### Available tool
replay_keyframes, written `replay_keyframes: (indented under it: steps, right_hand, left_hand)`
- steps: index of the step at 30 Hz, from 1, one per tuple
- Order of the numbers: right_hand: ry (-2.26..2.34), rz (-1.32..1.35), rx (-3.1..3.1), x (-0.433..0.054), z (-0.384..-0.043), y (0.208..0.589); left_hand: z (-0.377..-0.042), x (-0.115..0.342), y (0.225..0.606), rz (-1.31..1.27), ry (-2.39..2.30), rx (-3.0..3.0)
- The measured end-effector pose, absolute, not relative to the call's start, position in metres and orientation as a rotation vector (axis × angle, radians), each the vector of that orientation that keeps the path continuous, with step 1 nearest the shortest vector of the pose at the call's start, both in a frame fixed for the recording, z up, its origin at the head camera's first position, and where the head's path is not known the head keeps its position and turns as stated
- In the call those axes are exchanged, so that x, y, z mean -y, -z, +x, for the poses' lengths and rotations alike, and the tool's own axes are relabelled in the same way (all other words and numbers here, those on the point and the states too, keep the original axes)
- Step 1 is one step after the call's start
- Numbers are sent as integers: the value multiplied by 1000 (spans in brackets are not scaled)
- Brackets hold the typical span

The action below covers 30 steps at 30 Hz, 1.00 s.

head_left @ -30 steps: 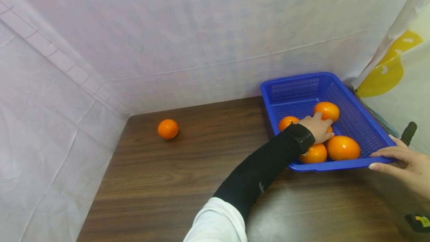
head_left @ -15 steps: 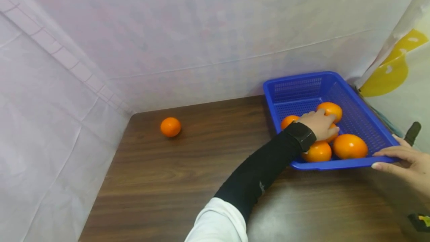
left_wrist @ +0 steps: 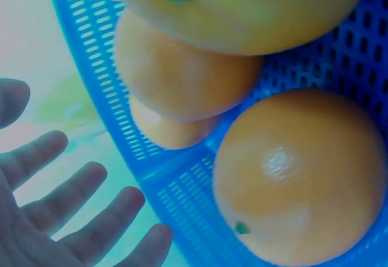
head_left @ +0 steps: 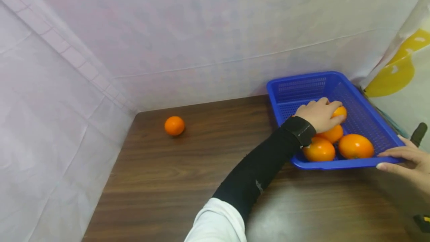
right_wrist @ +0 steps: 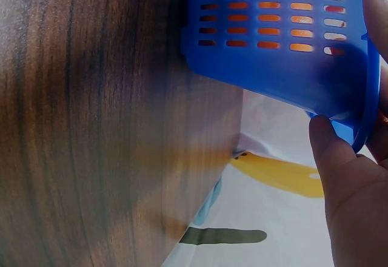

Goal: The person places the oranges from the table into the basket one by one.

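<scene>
A blue plastic basket [head_left: 334,165] with several oranges stands at the table's right. My left hand [head_left: 318,115], with a black band at its wrist, reaches over them. Its fingertips overlap the farthest orange [head_left: 340,112] in the head view, while the left wrist view has the fingers [left_wrist: 85,191] spread beside the fruit, gripping nothing. Closer to me in the basket lie a middle orange [head_left: 330,134] and two front ones, a left orange [head_left: 319,149] and a right orange [head_left: 356,146]. My right hand [head_left: 411,161] pinches the basket's near right corner, thumb below the rim.
One orange [head_left: 174,126] lies alone at the back left of the brown wooden table [head_left: 201,160]. White sheeting [head_left: 201,40] rises behind and at the sides. A small black object [head_left: 422,222] shows at the lower right edge.
My left hand has moved off the middle orange, back toward the farthest one. The right hand keeps its hold on the basket rim. The head view has shifted slightly left.
</scene>
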State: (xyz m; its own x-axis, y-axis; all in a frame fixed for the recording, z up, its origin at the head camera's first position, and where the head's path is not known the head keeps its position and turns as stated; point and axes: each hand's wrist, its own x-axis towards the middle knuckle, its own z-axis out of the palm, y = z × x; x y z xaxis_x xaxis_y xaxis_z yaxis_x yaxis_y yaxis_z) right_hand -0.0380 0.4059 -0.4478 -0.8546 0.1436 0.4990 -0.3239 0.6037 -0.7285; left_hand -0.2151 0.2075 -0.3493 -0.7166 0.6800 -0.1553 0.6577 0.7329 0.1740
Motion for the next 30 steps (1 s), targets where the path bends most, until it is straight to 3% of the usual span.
replay_keyframes:
  steps: [19, 30]
  right_hand:
    - [-1251, 271, 2168, -406, -45, 453]
    - [-1177, 237, 2221, -415, -47, 459]
  left_hand:
    - [-219, -175, 323, 1082, -164, -2773]
    - [-232, -151, 333, 1093, -129, -2841]
